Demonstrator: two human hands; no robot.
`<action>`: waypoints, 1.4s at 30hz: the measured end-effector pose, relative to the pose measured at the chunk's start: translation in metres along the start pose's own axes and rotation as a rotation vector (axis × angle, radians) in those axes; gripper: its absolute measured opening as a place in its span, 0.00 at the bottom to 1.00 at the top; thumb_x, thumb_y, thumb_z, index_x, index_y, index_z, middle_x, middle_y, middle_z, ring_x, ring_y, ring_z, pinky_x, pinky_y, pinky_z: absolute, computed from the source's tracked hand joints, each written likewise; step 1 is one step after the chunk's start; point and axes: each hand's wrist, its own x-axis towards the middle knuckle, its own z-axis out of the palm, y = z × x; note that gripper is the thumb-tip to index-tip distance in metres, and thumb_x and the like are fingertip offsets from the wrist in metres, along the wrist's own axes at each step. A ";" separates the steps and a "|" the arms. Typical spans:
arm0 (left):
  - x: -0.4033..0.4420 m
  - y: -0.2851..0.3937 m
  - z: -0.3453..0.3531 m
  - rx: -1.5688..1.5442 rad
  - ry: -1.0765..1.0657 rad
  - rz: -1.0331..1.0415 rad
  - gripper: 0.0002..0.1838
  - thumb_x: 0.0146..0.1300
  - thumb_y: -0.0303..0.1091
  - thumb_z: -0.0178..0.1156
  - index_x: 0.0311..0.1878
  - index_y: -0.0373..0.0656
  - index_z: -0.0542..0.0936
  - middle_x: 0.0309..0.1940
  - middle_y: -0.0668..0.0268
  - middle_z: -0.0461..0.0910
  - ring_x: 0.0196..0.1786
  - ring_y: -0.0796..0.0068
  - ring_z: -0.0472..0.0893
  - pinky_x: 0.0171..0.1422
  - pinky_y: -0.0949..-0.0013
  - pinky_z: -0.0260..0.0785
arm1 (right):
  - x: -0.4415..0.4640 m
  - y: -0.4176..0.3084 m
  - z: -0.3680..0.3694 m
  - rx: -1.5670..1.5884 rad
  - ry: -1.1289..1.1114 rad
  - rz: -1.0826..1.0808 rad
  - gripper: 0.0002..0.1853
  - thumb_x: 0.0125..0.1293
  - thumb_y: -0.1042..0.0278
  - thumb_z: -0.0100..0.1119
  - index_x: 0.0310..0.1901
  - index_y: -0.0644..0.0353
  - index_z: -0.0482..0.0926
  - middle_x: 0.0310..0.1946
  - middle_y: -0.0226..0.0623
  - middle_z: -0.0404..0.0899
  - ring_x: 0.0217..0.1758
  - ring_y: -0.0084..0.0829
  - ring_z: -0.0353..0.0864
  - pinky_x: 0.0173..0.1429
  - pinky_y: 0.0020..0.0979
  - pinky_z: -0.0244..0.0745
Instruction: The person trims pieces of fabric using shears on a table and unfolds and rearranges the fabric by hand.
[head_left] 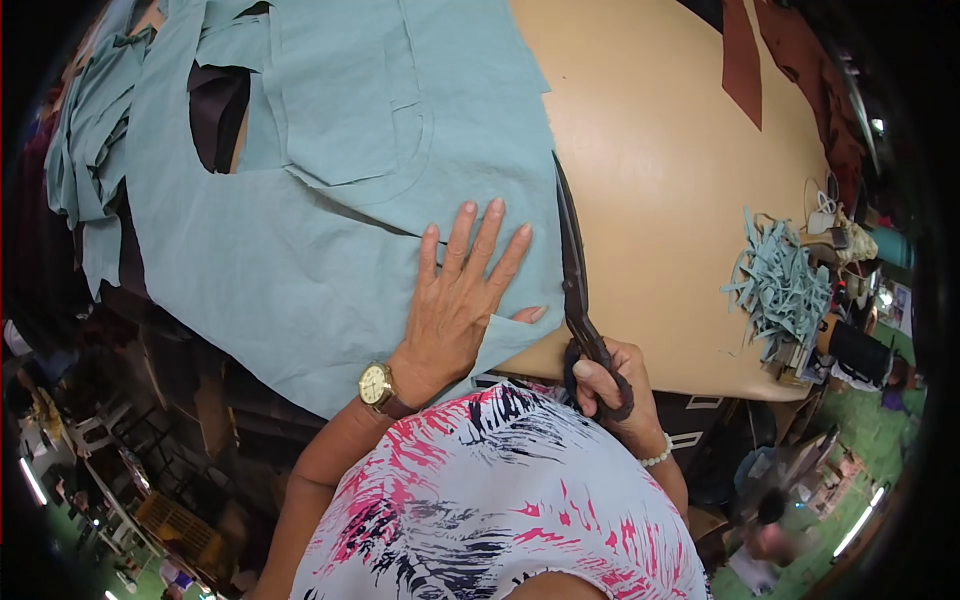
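Pale blue-green fabric [270,230] covers the left and middle of the tan table, with cut openings and a marked curved outline in it. My left hand [455,290] lies flat on the cloth, fingers spread, thumb partly under a fold at the lower edge. A wristwatch is on that wrist. Fabric shears [575,265] with dark blades are in my right hand [622,385], whose fingers wrap the handles at the table's front edge. The blades point away from me along the fabric's right edge. They look closed or nearly so.
The tan table [670,200] shows bare to the right. A heap of thin blue-green scraps [780,285] sits near its right edge beside small tools. Rust-brown cloth [742,70] lies at the far right. Bunched fabric [95,140] hangs at the left. Another person [765,540] is blurred at lower right.
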 end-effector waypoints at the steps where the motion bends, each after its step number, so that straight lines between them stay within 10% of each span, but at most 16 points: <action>1: 0.000 0.000 -0.001 0.000 -0.004 -0.003 0.38 0.54 0.56 0.55 0.65 0.47 0.61 0.67 0.55 0.54 0.68 0.54 0.53 0.64 0.45 0.48 | -0.001 -0.002 0.000 -0.037 0.005 0.012 0.12 0.57 0.65 0.60 0.28 0.65 0.72 0.13 0.27 0.68 0.12 0.15 0.65 0.17 0.17 0.58; 8: -0.003 0.000 -0.006 0.011 -0.012 0.009 0.36 0.54 0.54 0.54 0.64 0.46 0.63 0.65 0.53 0.56 0.67 0.53 0.55 0.64 0.47 0.50 | 0.003 0.005 -0.007 0.082 -0.056 -0.096 0.20 0.53 0.52 0.60 0.24 0.64 0.70 0.12 0.31 0.68 0.13 0.19 0.67 0.19 0.19 0.60; 14: -0.004 -0.002 -0.008 0.073 -0.069 0.036 0.30 0.55 0.30 0.53 0.64 0.46 0.62 0.66 0.54 0.54 0.68 0.53 0.54 0.64 0.47 0.51 | 0.013 -0.006 -0.009 0.025 -0.061 -0.111 0.23 0.52 0.49 0.61 0.24 0.64 0.69 0.13 0.31 0.66 0.13 0.20 0.66 0.18 0.19 0.61; 17: -0.006 -0.006 0.004 0.148 0.016 0.057 0.38 0.49 0.59 0.57 0.62 0.50 0.66 0.65 0.55 0.58 0.66 0.55 0.57 0.63 0.46 0.51 | 0.019 -0.007 -0.010 0.027 -0.081 -0.138 0.21 0.53 0.51 0.60 0.24 0.64 0.69 0.13 0.30 0.67 0.13 0.19 0.67 0.18 0.19 0.61; 19: -0.006 -0.006 0.004 0.140 0.011 0.053 0.38 0.49 0.59 0.57 0.62 0.50 0.65 0.65 0.55 0.58 0.67 0.55 0.57 0.63 0.46 0.52 | 0.022 -0.008 -0.011 0.028 -0.086 -0.147 0.21 0.54 0.51 0.59 0.24 0.64 0.69 0.13 0.31 0.67 0.13 0.20 0.67 0.18 0.19 0.61; 22: -0.006 -0.004 -0.004 0.062 -0.075 0.027 0.37 0.47 0.30 0.51 0.66 0.49 0.59 0.67 0.55 0.53 0.69 0.54 0.53 0.65 0.47 0.49 | 0.024 -0.010 -0.010 0.031 -0.084 -0.155 0.21 0.54 0.51 0.59 0.24 0.64 0.69 0.13 0.31 0.67 0.13 0.20 0.67 0.18 0.19 0.61; 24: -0.007 -0.004 -0.004 0.062 -0.075 0.028 0.37 0.46 0.31 0.51 0.66 0.50 0.59 0.67 0.56 0.52 0.69 0.55 0.53 0.65 0.47 0.49 | 0.025 -0.012 -0.010 0.032 -0.082 -0.153 0.21 0.54 0.51 0.59 0.24 0.64 0.68 0.13 0.31 0.67 0.13 0.20 0.67 0.18 0.19 0.61; 27: -0.007 -0.007 0.007 0.137 0.008 0.050 0.40 0.49 0.62 0.55 0.63 0.52 0.64 0.66 0.57 0.56 0.67 0.56 0.56 0.63 0.46 0.52 | 0.026 -0.014 -0.009 0.029 -0.068 -0.143 0.21 0.54 0.51 0.59 0.25 0.64 0.69 0.14 0.31 0.67 0.13 0.20 0.67 0.18 0.19 0.61; 42: -0.008 -0.006 0.007 0.155 -0.021 0.044 0.39 0.51 0.63 0.53 0.64 0.52 0.63 0.66 0.57 0.55 0.68 0.56 0.54 0.64 0.45 0.49 | 0.027 -0.015 -0.010 0.037 -0.053 -0.092 0.15 0.57 0.61 0.60 0.28 0.66 0.72 0.12 0.28 0.68 0.11 0.17 0.66 0.16 0.18 0.60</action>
